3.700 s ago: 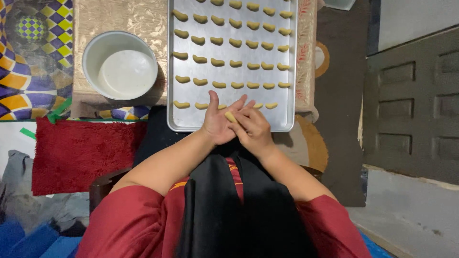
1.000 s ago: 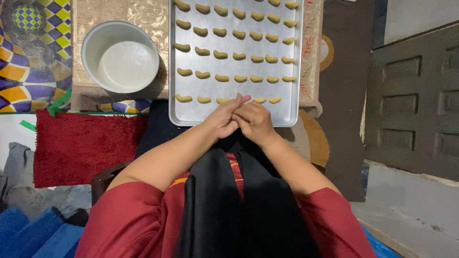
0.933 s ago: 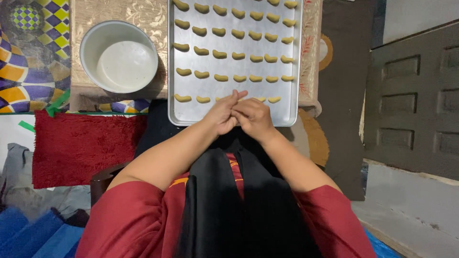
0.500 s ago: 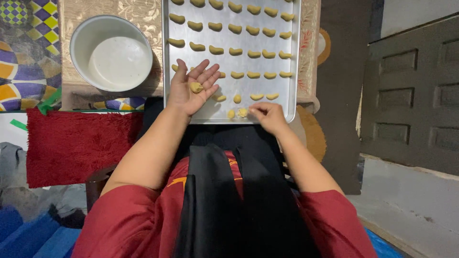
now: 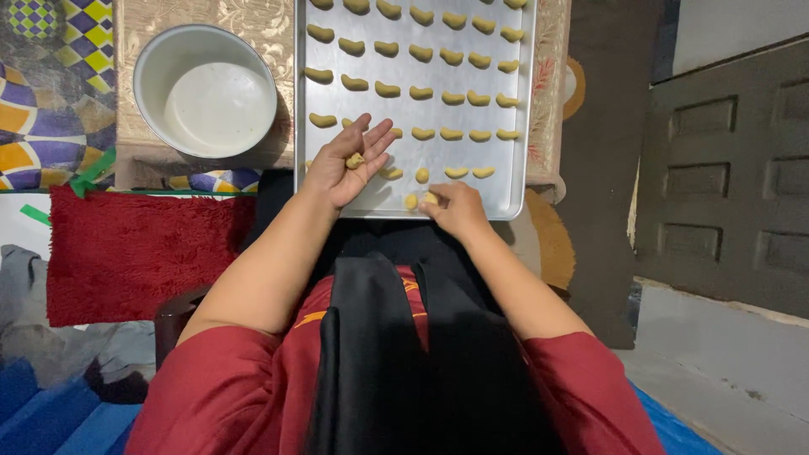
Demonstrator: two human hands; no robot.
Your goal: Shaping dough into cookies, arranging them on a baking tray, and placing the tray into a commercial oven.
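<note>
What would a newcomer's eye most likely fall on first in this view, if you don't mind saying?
Probably the metal baking tray at top centre, lined with rows of small curved dough pieces. Just above its near edge, the left hand lies open, palm up, with a lump of dough on it, while the right hand pinches another piece at the tray's rim. A white bowl sits left of the tray.

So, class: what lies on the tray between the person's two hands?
Head view: between left hand and right hand, two small dough pieces on bare tray.
</note>
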